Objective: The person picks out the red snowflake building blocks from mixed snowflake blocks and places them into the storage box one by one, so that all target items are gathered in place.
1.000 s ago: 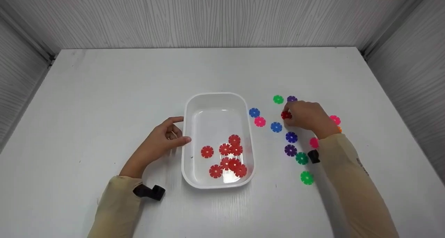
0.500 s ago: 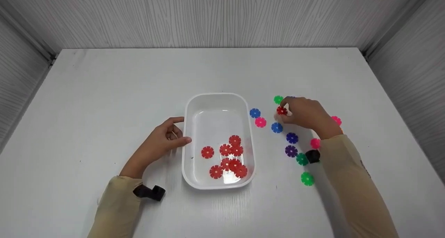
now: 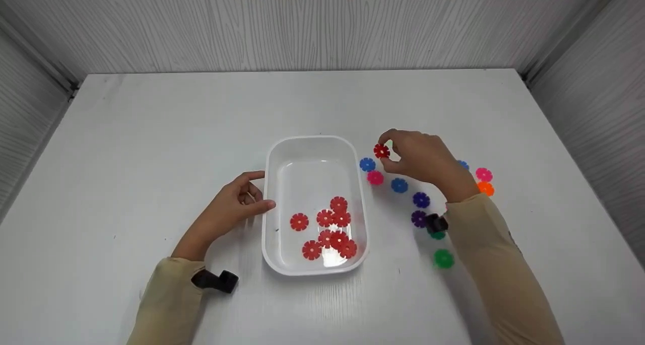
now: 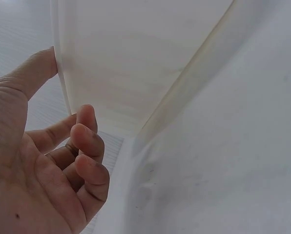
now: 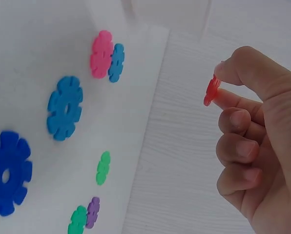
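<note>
Between the thumb and index finger of my right hand [image 3: 421, 156] is a red flower-shaped plastic disc [image 3: 381, 151], held above the table just right of the tray. The right wrist view shows this disc [image 5: 212, 90] nearly edge-on in the pinch, with the other fingers curled. My left hand [image 3: 237, 204] holds the left rim of a white plastic tray [image 3: 265, 234]. Its thumb lies over the rim and its index finger touches the rim farther back, as the left wrist view confirms. Several red discs [image 3: 299, 222] lie inside the tray's near half, some overlapping.
Right of the tray lie loose discs: blue [image 3: 399, 185], pink [image 3: 375, 178], purple [image 3: 421, 200], green [image 3: 444, 259] and orange [image 3: 485, 188]. My right hand and forearm hide some of them. A pale wood-grain panel [image 3: 302, 27] stands behind the white table.
My right hand has lifted the red disc from among the loose discs and carried it left, close to the tray. The left hand and tray have stayed in place.
</note>
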`<state>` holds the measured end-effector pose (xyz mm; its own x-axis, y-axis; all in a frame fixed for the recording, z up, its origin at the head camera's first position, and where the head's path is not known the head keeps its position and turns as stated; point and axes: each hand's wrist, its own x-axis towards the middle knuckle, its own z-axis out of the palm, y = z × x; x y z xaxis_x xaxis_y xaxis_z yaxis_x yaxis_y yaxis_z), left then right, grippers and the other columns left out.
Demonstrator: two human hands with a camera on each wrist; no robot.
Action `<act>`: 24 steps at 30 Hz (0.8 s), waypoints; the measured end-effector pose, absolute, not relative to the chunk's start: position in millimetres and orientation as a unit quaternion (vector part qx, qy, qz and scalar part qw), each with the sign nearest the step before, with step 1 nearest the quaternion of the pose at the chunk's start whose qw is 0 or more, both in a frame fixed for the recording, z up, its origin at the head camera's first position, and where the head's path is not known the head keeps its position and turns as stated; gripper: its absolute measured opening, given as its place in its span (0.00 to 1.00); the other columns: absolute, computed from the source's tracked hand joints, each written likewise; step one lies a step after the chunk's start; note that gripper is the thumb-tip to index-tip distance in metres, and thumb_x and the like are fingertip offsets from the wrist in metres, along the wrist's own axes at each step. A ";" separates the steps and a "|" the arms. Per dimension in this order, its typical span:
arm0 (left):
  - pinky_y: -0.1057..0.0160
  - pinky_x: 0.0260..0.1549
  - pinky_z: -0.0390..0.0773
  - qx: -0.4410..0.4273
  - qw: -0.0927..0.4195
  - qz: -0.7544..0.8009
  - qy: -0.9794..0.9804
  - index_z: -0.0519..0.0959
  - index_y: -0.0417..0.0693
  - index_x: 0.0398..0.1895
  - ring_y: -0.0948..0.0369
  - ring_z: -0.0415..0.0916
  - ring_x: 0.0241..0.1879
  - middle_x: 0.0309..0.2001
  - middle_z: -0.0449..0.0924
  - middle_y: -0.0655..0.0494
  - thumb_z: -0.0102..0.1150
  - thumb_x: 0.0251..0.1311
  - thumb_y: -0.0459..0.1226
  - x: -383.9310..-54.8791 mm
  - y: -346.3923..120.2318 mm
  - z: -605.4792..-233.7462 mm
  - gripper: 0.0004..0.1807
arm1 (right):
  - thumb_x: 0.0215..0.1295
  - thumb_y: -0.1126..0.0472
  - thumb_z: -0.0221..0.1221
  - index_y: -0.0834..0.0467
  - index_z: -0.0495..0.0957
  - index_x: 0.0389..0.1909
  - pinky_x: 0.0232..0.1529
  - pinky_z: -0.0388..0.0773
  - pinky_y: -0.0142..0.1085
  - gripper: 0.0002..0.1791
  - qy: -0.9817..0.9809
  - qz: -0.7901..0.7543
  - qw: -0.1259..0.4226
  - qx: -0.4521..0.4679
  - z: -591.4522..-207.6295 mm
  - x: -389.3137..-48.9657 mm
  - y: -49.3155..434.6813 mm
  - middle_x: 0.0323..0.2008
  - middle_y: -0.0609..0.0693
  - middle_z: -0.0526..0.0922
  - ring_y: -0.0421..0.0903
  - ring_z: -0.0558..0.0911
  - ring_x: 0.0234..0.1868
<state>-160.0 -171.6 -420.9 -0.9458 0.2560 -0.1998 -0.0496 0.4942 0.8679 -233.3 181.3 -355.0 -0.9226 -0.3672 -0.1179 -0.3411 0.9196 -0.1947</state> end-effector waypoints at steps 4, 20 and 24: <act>0.68 0.28 0.69 0.061 0.148 0.498 0.852 0.63 0.49 0.69 0.61 0.67 0.32 0.38 0.72 0.53 0.66 0.56 0.48 -159.6 -174.1 -421.8 0.39 | 0.60 0.51 0.64 0.54 0.74 0.58 0.38 0.83 0.45 0.26 0.975 -0.089 0.070 -0.193 -349.9 -228.0 167.4 0.45 0.55 0.84 0.50 0.81 0.41; 0.68 0.28 0.70 0.054 0.144 0.501 0.851 0.63 0.51 0.69 0.61 0.68 0.32 0.39 0.73 0.54 0.67 0.56 0.49 -158.4 -178.0 -425.0 0.39 | 0.58 0.55 0.66 0.57 0.77 0.55 0.31 0.82 0.38 0.23 0.951 -0.070 0.021 -0.300 -350.3 -211.3 118.3 0.46 0.52 0.85 0.48 0.83 0.29; 0.68 0.29 0.69 0.058 0.141 0.501 0.852 0.63 0.50 0.69 0.62 0.67 0.31 0.38 0.72 0.55 0.66 0.57 0.48 -158.5 -178.1 -424.4 0.38 | 0.60 0.56 0.64 0.56 0.77 0.54 0.29 0.80 0.37 0.21 0.946 -0.055 0.016 -0.320 -352.7 -210.0 111.2 0.43 0.51 0.86 0.46 0.80 0.26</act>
